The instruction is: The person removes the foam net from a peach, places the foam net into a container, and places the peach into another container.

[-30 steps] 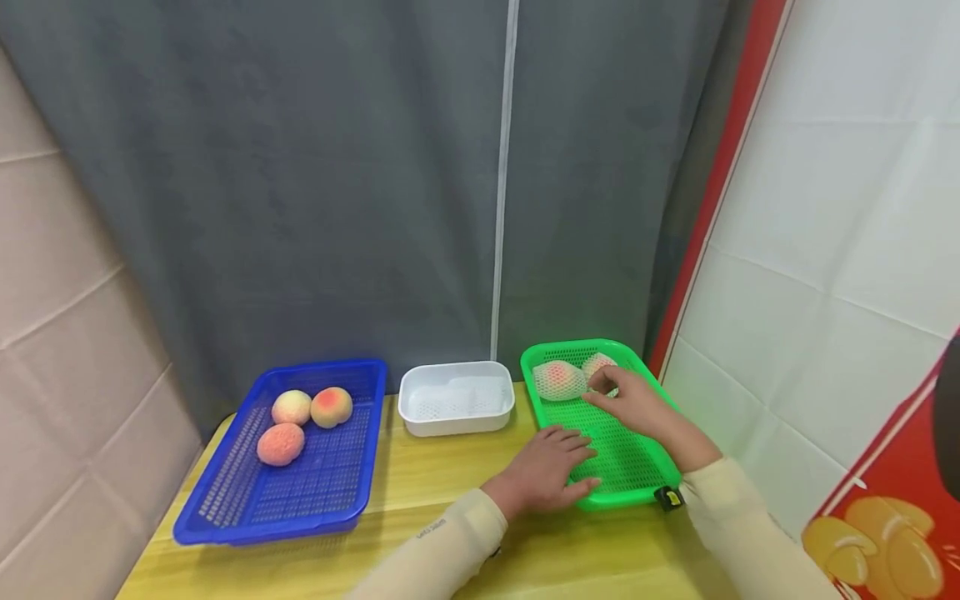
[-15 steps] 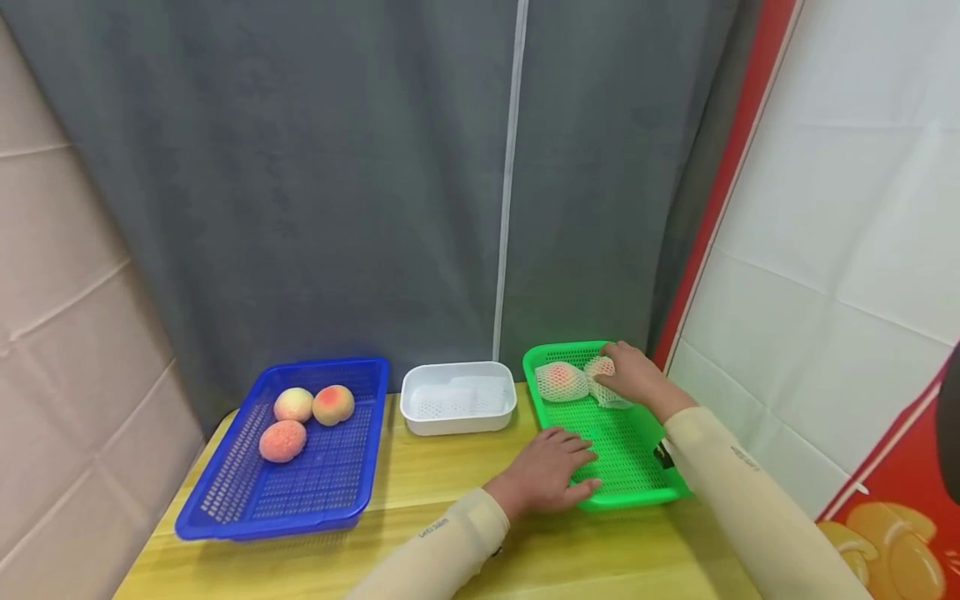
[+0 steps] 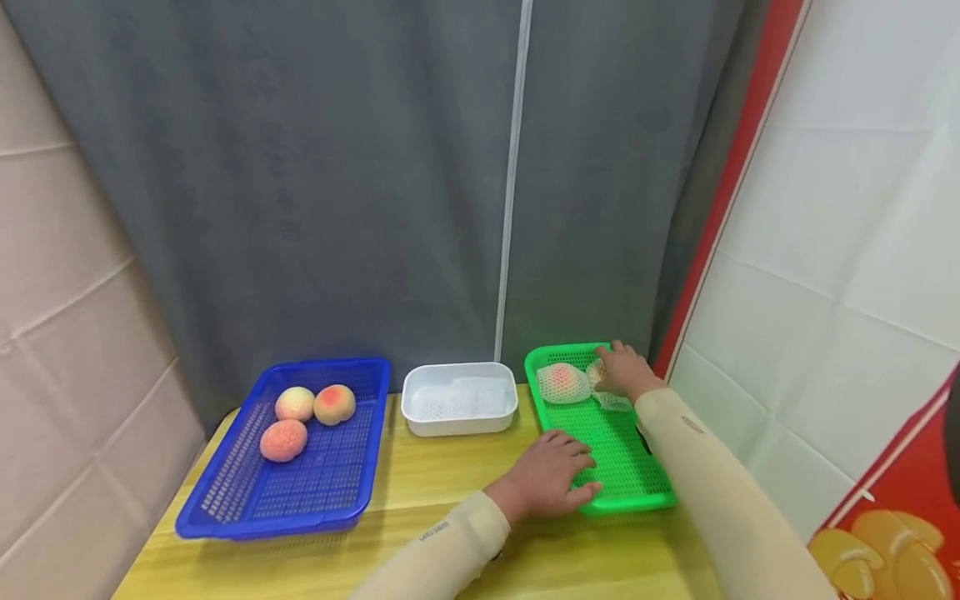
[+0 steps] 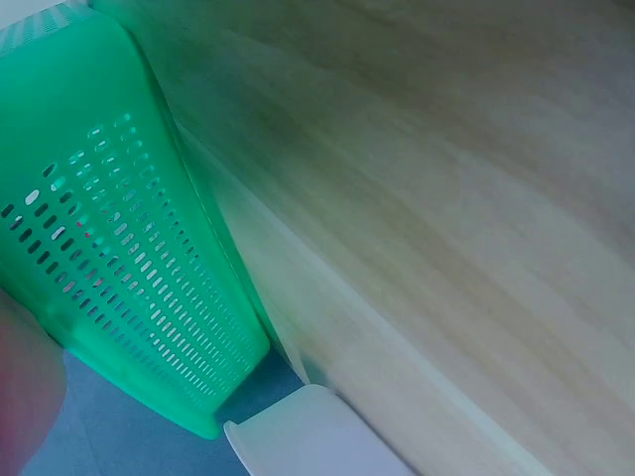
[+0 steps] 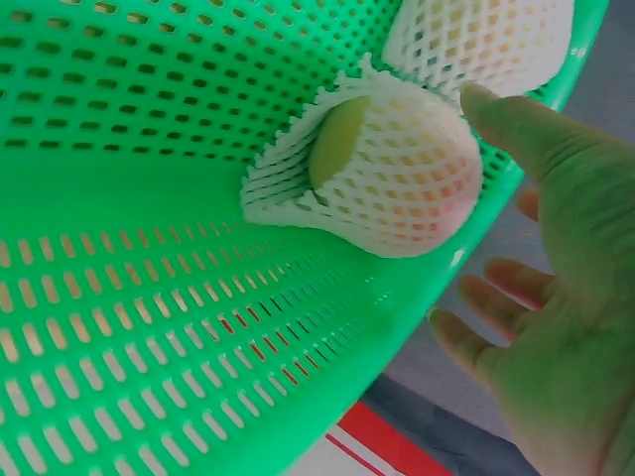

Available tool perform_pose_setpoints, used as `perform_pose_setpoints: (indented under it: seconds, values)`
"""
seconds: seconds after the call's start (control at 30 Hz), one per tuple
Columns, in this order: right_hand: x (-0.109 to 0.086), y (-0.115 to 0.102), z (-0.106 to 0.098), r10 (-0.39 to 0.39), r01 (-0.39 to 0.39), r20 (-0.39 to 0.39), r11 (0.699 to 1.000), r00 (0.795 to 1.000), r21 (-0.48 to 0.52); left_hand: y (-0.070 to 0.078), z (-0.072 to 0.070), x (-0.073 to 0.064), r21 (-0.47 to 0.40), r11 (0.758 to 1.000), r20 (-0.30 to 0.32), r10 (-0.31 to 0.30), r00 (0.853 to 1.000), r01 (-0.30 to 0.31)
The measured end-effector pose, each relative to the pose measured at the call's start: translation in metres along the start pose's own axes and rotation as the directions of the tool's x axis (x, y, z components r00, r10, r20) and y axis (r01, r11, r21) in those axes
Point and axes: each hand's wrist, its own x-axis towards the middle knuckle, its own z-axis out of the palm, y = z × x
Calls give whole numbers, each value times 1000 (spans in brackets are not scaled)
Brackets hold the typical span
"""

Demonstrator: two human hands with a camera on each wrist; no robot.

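Note:
In the head view my right hand (image 3: 628, 371) is at the far right rim of the green basket (image 3: 611, 458). Its thumb and fingers are spread apart in the right wrist view. The thumb tip is close to a peach in white foam netting (image 5: 417, 178), while the other fingers are beyond the rim. A second netted peach (image 3: 564, 383) lies beside it on the left. My left hand (image 3: 547, 475) rests at the basket's near left edge, its fingers extended. Only a blurred bit of that hand shows in the left wrist view, next to the basket wall.
A blue basket (image 3: 322, 492) at the left bears three bare peaches (image 3: 282, 440). Between the two baskets stands a white plastic tub (image 3: 457, 426). All are on a wooden table (image 3: 420, 483), with a grey curtain (image 3: 360, 208) behind and a white wall at right.
My right hand has reached in over the right-hand netted peach, then moved right and away to the far rim. That peach's netting lies further forward now. My left hand has stayed put.

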Motion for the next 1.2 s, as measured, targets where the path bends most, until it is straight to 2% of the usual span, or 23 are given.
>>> perform_pose_setpoints:
  seconds: [0.2,0.43,0.67,0.87,1.2]
  values:
    - [9,5,8,-14,14,39,1000,999,-9,0,-3,-2,-6,1000,1,-4,1000,4]
    - [18,14,24,-42,43,44,999,998,-9,1,-2,-2,-5,1000,-4,7,1000,-7]
    - [23,14,30,-22,17,72,998,997,64,-1,-1,-1,4,1000,-18,13,1000,-13]
    - [24,12,31,15,-24,116,996,993,81,-1,0,0,11,1000,-20,15,1000,-14]
    - [33,19,47,58,-77,160,990,985,115,0,-2,0,23,1000,-18,15,1000,-15]
